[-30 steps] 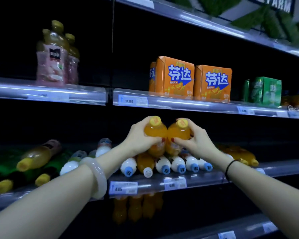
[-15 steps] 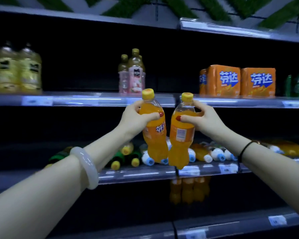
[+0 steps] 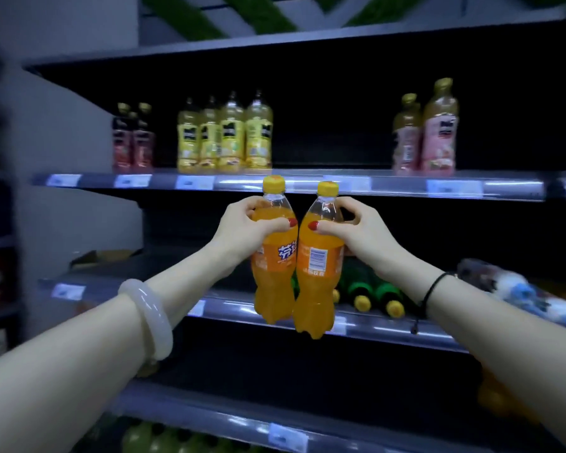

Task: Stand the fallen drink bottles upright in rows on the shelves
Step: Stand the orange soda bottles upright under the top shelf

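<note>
I hold two orange soda bottles upright in the air in front of the middle shelf (image 3: 229,305). My left hand (image 3: 242,233) grips the left orange bottle (image 3: 273,282) around its shoulder. My right hand (image 3: 356,233) grips the right orange bottle (image 3: 317,289) the same way. The two bottles touch side by side, yellow caps up. Behind them several green bottles (image 3: 373,289) with yellow caps lie on their sides on the middle shelf.
The upper shelf (image 3: 307,183) carries upright dark red bottles (image 3: 133,142), yellow bottles (image 3: 226,138) and pink bottles (image 3: 428,135). Fallen white bottles with blue caps (image 3: 536,299) lie at the right. Green bottles (image 3: 151,439) show at the bottom. A grey wall is at the left.
Both hands lifted the two orange bottles off the pile and turned them upright. The view has swung left along the shelves; the orange cartons have left the view.
</note>
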The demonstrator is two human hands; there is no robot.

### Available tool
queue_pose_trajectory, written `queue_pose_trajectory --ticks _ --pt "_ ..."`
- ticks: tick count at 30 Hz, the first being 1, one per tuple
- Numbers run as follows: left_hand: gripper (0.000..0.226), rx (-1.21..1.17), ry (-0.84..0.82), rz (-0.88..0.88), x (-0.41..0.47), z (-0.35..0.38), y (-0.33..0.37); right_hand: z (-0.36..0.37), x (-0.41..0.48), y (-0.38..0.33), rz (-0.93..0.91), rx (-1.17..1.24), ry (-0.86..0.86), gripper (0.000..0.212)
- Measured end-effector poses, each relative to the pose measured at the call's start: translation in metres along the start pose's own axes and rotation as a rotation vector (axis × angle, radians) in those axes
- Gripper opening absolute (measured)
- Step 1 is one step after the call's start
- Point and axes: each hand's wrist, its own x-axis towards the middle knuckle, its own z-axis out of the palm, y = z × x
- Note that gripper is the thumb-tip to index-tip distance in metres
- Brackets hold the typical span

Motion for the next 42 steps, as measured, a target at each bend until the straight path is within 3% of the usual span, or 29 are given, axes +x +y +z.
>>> queue_pose_trajectory --ticks 6,10,20,24,29,33,36,42 --pt "0.031 0.038 0.037 0.017 0.025 -0.069 -0.035 0.078 0.046 0.01 -0.047 0.014 -0.03 0.026" --pt "0.025 0.052 -0.016 0.009 0.045 -0.093 -0.05 0.106 0.066 0.019 -0.033 -0.01 -0.015 0.037" --pt "0.034 -0.03 -0.239 0.009 0.032 -0.075 -0.057 0.083 0.013 0.004 0.113 -0.044 0.053 0.022" --pt "0.047 -0.058 -0.353 -0.01 0.007 -0.031 -0.051 0.046 -0.038 -0.005 0.229 -0.102 0.146 0.022" --pt "0.04 -0.121 -0.528 -0.037 -0.031 0.047 -0.038 -0.016 -0.116 -0.008 0.319 -0.208 0.267 0.022" --pt "0.037 -0.163 -0.682 -0.019 -0.072 0.142 -0.019 -0.09 -0.188 -0.006 0.451 -0.306 0.409 0.041" --pt "0.047 -0.183 -0.798 -0.026 -0.102 0.215 -0.005 -0.148 -0.233 -0.002 0.517 -0.343 0.469 0.034" --pt "0.042 -0.215 -0.95 -0.036 -0.155 0.355 0.015 -0.264 -0.289 0.023 0.556 -0.387 0.565 0.031"
